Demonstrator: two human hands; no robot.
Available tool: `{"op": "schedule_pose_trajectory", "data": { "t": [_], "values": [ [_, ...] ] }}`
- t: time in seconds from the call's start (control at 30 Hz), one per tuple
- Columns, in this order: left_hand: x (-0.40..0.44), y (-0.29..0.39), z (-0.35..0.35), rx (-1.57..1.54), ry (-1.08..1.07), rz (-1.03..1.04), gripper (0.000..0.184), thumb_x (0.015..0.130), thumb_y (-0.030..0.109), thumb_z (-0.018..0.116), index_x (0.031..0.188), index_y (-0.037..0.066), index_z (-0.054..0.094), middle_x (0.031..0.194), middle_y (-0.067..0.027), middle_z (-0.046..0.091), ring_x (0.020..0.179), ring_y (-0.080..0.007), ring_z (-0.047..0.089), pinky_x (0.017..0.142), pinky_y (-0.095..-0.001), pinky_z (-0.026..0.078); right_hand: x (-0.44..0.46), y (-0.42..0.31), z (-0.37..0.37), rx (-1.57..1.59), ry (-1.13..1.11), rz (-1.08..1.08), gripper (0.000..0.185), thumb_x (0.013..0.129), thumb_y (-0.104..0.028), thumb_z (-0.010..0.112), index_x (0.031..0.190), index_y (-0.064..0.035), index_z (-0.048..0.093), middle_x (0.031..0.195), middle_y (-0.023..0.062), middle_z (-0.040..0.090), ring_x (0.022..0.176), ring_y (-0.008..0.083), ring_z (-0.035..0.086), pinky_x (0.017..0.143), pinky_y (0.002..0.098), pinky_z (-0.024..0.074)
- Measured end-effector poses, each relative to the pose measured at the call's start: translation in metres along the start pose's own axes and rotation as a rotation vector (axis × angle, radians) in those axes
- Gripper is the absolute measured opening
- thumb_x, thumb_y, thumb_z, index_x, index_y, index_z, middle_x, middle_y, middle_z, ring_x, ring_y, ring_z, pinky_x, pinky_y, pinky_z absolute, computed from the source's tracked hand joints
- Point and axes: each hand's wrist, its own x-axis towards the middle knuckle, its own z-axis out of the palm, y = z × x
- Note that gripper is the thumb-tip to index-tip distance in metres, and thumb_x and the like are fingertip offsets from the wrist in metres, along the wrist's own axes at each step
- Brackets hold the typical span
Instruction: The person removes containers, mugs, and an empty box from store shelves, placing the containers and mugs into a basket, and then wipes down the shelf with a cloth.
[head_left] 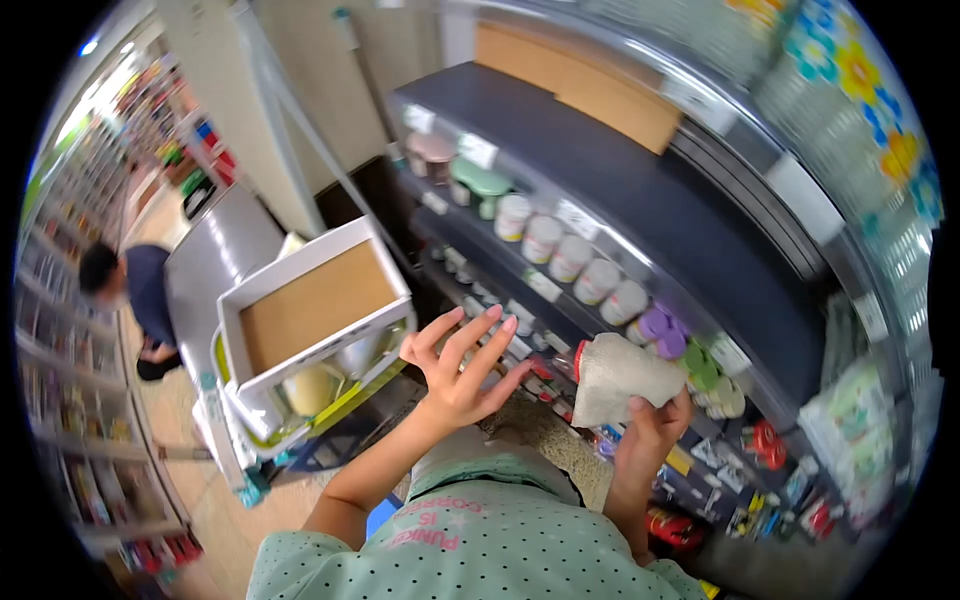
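My left hand [462, 370] is raised in front of my body with its fingers spread and nothing in it. It is between the cardboard-bottomed box [320, 305] on the left and the shelf unit on the right. My right hand [650, 435] grips a greyish-white cloth [625, 375], thumb pressed against its lower edge. A bit of red shows at the cloth's left edge; I cannot tell what it belongs to. Beyond the cloth, several white canisters [570, 258] line a shelf, with purple containers [658, 328] and green containers [702, 365] beside them.
The dark shelf top [640, 190] has a brown cardboard strip [580, 85] on it. A cart [225, 245] at left carries the box above a yellow-green-rimmed bin [340, 398]. Another person [150, 295] crouches in the aisle. Packaged goods [850, 430] stand at far right.
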Motion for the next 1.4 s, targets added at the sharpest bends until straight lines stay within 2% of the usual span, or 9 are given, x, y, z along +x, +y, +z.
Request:
{"op": "schedule_pose_trajectory", "data": {
  "t": [0.1,0.23,0.47,0.6,0.73,1.1,1.23,1.33,1.4],
  "values": [
    [0.009,0.028,0.026,-0.19,-0.093,0.033,0.065,0.064,0.031,0.087,0.123,0.01,0.07,0.128,-0.005,0.065,0.119,-0.0294,0.048,0.098,-0.0429,0.028,-0.007,-0.016,-0.022,-0.033,0.126,-0.061,0.047,0.079,0.001,0.075,0.123,0.0031,0.059,0.115,0.0057,0.065,0.104,0.0144,0.06,0.097,0.0307,0.044],
    [0.017,0.072,0.056,-0.38,-0.262,0.082,0.068,0.07,0.027,0.083,0.133,0.01,0.064,0.135,-0.0045,0.06,0.125,-0.0287,0.046,0.1,-0.0446,0.025,-0.016,-0.029,-0.059,0.003,0.35,-0.195,0.049,0.084,-0.001,0.075,0.129,0.0017,0.056,0.119,0.0069,0.064,0.108,0.0151,0.059,0.098,0.0303,0.044],
    [0.02,0.145,0.102,-0.561,-0.533,0.204,0.074,0.073,0.025,0.082,0.14,0.008,0.056,0.15,-0.0074,0.047,0.135,-0.0334,0.04,0.102,-0.0506,0.023,-0.02,-0.048,-0.142,-0.361,0.774,-0.56,0.034,0.094,-0.003,0.067,0.123,-0.0007,0.05,0.124,0.0126,0.061,0.111,0.0182,0.058,0.099,0.033,0.0449],
    [0.023,0.171,0.122,-0.571,-0.583,0.269,0.083,0.072,0.023,0.082,0.146,0.007,0.048,0.158,-0.0098,0.037,0.145,-0.0363,0.031,0.112,-0.0584,0.017,-0.004,-0.05,-0.184,-0.543,0.927,-0.715,0.039,0.094,-0.004,0.069,0.124,-0.0022,0.045,0.116,0.0137,0.06,0.109,0.0206,0.058,0.097,0.0342,0.0458],
    [0.03,0.176,0.142,-0.514,-0.545,0.284,0.087,0.07,0.02,0.083,0.147,0.006,0.045,0.156,-0.0102,0.039,0.146,-0.0371,0.03,0.112,-0.0618,0.017,0.002,-0.055,-0.193,-0.59,0.913,-0.747,0.038,0.093,-0.002,0.068,0.124,-0.0003,0.046,0.118,0.014,0.058,0.108,0.0199,0.056,0.094,0.0331,0.0459],
    [0.041,0.184,0.154,-0.434,-0.502,0.31,0.082,0.07,0.02,0.082,0.144,0.009,0.05,0.141,-0.0076,0.048,0.134,-0.035,0.039,0.107,-0.0572,0.023,0.024,-0.039,-0.195,-0.744,0.856,-0.794,0.037,0.089,0.003,0.07,0.122,0.0011,0.052,0.118,0.014,0.06,0.11,0.0195,0.057,0.099,0.0326,0.0438],
    [0.039,0.182,0.155,-0.435,-0.502,0.312,0.081,0.071,0.02,0.082,0.144,0.01,0.049,0.146,-0.0095,0.045,0.136,-0.0358,0.038,0.109,-0.058,0.022,0.026,-0.048,-0.192,-0.718,0.889,-0.794,0.043,0.086,0.008,0.068,0.127,0.0028,0.055,0.131,0.0182,0.061,0.119,0.0244,0.059,0.105,0.0367,0.0437],
    [0.031,0.178,0.154,-0.429,-0.49,0.284,0.085,0.072,0.02,0.082,0.148,0.01,0.045,0.153,-0.0117,0.038,0.141,-0.038,0.034,0.111,-0.0614,0.02,0.03,-0.046,-0.207,-1.008,0.917,-0.786,0.048,0.083,0.011,0.066,0.129,0.0043,0.056,0.137,0.0187,0.06,0.124,0.0265,0.058,0.108,0.0386,0.0429],
    [0.025,0.175,0.156,-0.392,-0.504,0.254,0.089,0.073,0.02,0.082,0.152,0.011,0.041,0.159,-0.0129,0.033,0.145,-0.0396,0.031,0.113,-0.0642,0.018,0.038,-0.04,-0.206,-1.011,0.915,-0.846,0.044,0.082,0.012,0.063,0.126,0.0062,0.057,0.139,0.0186,0.06,0.126,0.0293,0.058,0.11,0.0397,0.0412]
  ]
}}
